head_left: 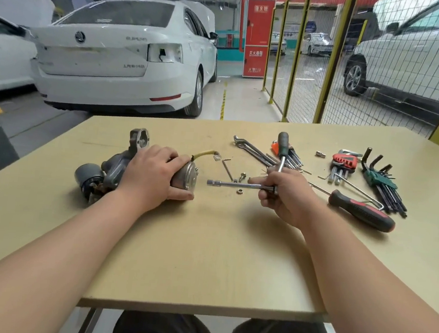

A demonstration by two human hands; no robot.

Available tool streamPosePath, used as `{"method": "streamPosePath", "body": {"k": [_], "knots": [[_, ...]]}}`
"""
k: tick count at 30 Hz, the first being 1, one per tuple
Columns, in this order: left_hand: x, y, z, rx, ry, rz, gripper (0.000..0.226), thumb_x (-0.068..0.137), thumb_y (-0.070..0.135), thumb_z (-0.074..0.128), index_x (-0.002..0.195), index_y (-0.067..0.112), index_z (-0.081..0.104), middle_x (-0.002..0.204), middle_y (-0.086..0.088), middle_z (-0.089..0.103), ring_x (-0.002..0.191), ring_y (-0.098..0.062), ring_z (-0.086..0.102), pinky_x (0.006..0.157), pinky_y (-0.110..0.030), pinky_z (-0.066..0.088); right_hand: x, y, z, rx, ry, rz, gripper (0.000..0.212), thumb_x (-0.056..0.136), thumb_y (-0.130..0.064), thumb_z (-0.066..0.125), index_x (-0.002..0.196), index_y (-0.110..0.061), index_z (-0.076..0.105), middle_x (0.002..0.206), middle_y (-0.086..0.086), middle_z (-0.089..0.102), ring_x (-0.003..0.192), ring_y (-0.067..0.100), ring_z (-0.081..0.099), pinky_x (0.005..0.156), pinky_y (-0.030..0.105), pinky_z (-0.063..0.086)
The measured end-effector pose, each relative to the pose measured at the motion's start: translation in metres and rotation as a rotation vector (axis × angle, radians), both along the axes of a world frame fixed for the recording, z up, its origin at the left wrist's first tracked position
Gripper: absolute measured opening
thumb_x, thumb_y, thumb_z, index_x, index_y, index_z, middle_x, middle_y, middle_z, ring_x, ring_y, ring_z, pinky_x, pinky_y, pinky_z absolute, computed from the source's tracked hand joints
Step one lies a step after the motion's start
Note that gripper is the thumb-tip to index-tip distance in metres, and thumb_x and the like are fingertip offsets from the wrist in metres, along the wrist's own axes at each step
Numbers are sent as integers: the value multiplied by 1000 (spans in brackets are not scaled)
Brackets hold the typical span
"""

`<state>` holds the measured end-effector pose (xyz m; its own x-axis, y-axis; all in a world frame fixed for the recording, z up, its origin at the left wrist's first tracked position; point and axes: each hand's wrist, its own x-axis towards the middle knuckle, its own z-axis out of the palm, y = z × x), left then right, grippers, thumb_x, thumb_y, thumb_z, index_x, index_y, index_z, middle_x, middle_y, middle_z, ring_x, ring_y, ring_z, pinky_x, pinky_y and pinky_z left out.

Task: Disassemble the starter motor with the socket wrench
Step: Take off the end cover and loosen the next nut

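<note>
The pale worktop (203,259) carries everything, with the job at the left and the tools fanned out at the right, probably so that the working side keeps its own space. The starter motor (115,167) lies on its side at the left of the worktop, its round end cap facing right toward the tools. The left hand (152,175) lies over its body, the grip curled round the casing, seemingly to stop it rolling or twisting under torque. The right hand (285,195) has its grip closed round the socket wrench (240,185) at the bend: the handle stands up and away, while the long extension lies level, its tip aimed at the end cap and not yet touching it. A red-and-black screwdriver (362,214) and hex key sets (382,180) lie within reach. A long bolt (228,170) and a nut (239,191) lie loose between motor and hand, suggesting some fasteners are already out.
</note>
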<state>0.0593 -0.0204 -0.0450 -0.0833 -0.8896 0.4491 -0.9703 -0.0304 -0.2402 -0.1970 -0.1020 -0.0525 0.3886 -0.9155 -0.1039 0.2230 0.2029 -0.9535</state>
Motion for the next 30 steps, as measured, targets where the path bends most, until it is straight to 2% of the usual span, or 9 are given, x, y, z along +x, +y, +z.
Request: {"method": "streamPosePath", "body": {"k": [5, 9, 12, 16, 19, 22, 25, 28, 30], "knots": [[3, -1, -5, 69, -4, 26, 97, 51, 83, 49, 133, 33, 34, 125, 7, 47, 114, -19, 32, 96, -36, 12, 15, 10, -2, 15, 30, 62, 19, 84, 7, 39, 76, -9, 47, 65, 11, 70, 40, 17, 51, 40, 24, 43], [3, -9, -4, 57, 13, 1, 91, 55, 76, 59, 131, 28, 41, 119, 4, 55, 110, -20, 44, 103, -35, 17, 25, 12, -5, 59, 19, 48, 21, 86, 5, 40, 71, -7, 47, 67, 14, 69, 39, 16, 50, 39, 23, 42], [1, -14, 1, 79, 97, -19, 88, 54, 73, 64, 128, 30, 44, 117, 6, 56, 103, -17, 48, 96, -32, 29, 32, 10, -5, 107, 16, 28, 17, 86, 6, 40, 74, -5, 45, 71, 15, 68, 36, 14, 47, 37, 20, 40], [17, 0, 11, 36, 82, -9, 90, 57, 82, 48, 131, 31, 43, 129, 2, 48, 121, -21, 36, 109, -40, 19, 34, 4, -6, 167, -6, 39, 14, 86, 6, 40, 77, -3, 45, 67, 15, 69, 36, 14, 46, 36, 20, 40], [100, 62, 3, -271, 217, 547, 81, 63, 81, 40, 130, 35, 35, 138, -5, 36, 131, -34, 24, 109, -53, 8, 33, 0, -9, 190, -12, 62, 13, 87, 6, 40, 79, -4, 45, 65, 15, 69, 36, 14, 46, 37, 20, 41], [156, 121, -5, -24, 753, 1028, 96, 58, 71, 55, 133, 16, 32, 132, -18, 41, 113, -44, 42, 92, -57, 41, 35, -3, -8, 212, -14, 68, 11, 87, 5, 40, 82, -3, 46, 64, 13, 69, 36, 13, 45, 36, 19, 39], [148, 120, -11, 9, 957, 965, 76, 72, 48, 64, 134, 13, 35, 120, -18, 51, 96, -38, 51, 80, -45, 47, 36, -1, -5, 240, -9, 65, 10, 88, 3, 40, 85, -4, 45, 73, 14, 67, 36, 11, 45, 35, 18, 39], [121, 95, -7, -106, 909, 757, 64, 76, 44, 58, 134, 24, 40, 122, -9, 54, 104, -36, 54, 87, -47, 48, 34, 2, -5, 253, -20, 55, 12, 88, 4, 40, 86, -7, 43, 80, 16, 67, 37, 10, 46, 35, 18, 40], [100, 72, -8, -161, 974, 613, 55, 82, 48, 52, 131, 24, 44, 124, -6, 54, 108, -31, 54, 92, -41, 45, 33, 5, -5, 263, -24, 55, 11, 88, 4, 39, 89, -6, 43, 67, 12, 67, 36, 10, 46, 34, 17, 40]]}}
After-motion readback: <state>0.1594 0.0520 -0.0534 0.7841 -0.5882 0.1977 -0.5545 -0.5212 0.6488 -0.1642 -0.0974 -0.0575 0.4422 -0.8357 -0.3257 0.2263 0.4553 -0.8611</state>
